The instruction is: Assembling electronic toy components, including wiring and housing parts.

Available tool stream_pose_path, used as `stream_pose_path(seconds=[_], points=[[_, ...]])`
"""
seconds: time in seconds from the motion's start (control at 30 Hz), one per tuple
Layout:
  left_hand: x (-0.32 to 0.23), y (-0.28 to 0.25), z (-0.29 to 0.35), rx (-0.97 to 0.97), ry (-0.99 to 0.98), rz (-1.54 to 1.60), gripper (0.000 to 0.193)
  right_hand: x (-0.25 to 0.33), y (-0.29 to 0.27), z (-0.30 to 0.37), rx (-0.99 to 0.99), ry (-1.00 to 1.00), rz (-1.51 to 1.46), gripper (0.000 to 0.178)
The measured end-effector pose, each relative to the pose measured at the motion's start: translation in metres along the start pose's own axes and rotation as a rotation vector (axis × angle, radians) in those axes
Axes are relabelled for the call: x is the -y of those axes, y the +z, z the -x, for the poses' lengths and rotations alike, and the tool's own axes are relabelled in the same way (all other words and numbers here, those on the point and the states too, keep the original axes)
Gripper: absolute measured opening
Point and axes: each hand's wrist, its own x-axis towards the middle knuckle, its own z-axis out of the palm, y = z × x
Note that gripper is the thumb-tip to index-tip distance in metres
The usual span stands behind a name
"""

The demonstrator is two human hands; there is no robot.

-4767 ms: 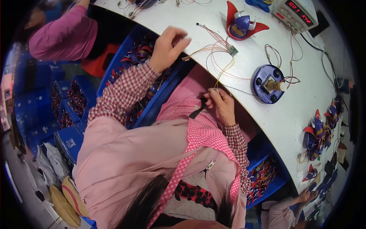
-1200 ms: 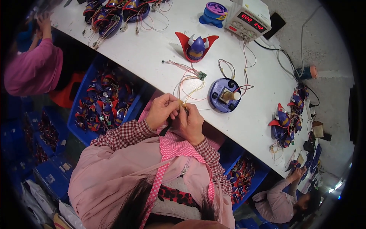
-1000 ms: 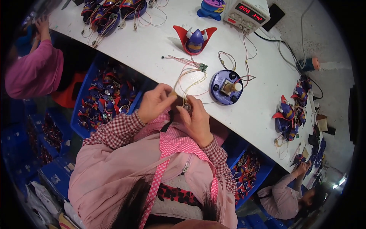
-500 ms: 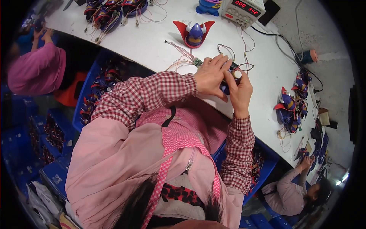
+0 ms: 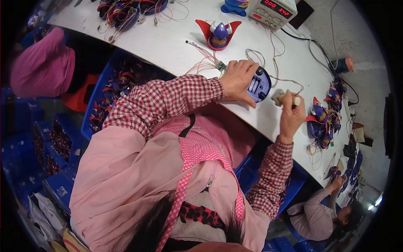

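Observation:
My left hand (image 5: 239,82) grips a purple rounded toy base (image 5: 262,85) from its left side, thumb along the near edge and fingers over the top. An open battery compartment faces up in it. To the right, my right hand (image 5: 292,114) pinches a short cream cylinder (image 5: 296,101) with a greyish end pointing left, apart from the base. A thin lead runs toward the cylinder; whether it joins is unclear. Beside my left hand lies a small green circuit board (image 5: 221,65) with several thin wires. Beyond stands a purple horned toy figure (image 5: 218,35) with a red collar.
A power supply (image 5: 273,12) with a red display stands at the back, a blue toy (image 5: 235,6) beside it. Wired toys lie at the far left (image 5: 121,12) and right (image 5: 321,122). A blue bin (image 5: 100,90) of toys sits below the table. Two other people sit nearby.
My right hand has moved right, off the toy base, carrying the cream cylinder. The battery compartment is now uncovered. My left hand stays on the base.

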Motion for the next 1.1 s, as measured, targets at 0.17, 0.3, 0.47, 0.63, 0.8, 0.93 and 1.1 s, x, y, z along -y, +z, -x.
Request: stream_pose_path(seconds=[0.17,0.3,0.47,0.63,0.8,0.93,1.1], points=[[0.027,-0.035,0.033,-0.159,-0.036,-0.009,0.082,-0.026,-0.023,0.003,0.05,0.101,0.072,0.018],[0.078,-0.066,0.038,-0.205,-0.276,-0.216,0.073,-0.032,-0.028,0.012,0.038,0.195,0.058,0.018],[0.124,-0.057,0.007,-0.252,-0.404,-0.486,0.08,-0.013,-0.009,0.03,-0.422,-0.047,0.28,0.017],[0.136,-0.057,-0.007,-0.222,-0.492,-0.289,0.089,0.073,0.07,0.021,0.206,-0.389,0.369,0.036],[0.117,-0.063,-0.016,-0.211,-0.566,-0.081,0.079,0.067,0.147,0.003,0.298,-0.477,0.581,0.032],[0.122,-0.047,-0.014,-0.259,-0.488,-0.261,0.075,0.056,0.153,0.007,0.454,-0.385,0.613,0.026],[0.12,-0.056,-0.013,-0.257,-0.414,-0.087,0.066,0.058,0.148,-0.003,0.479,-0.288,0.353,0.018]])
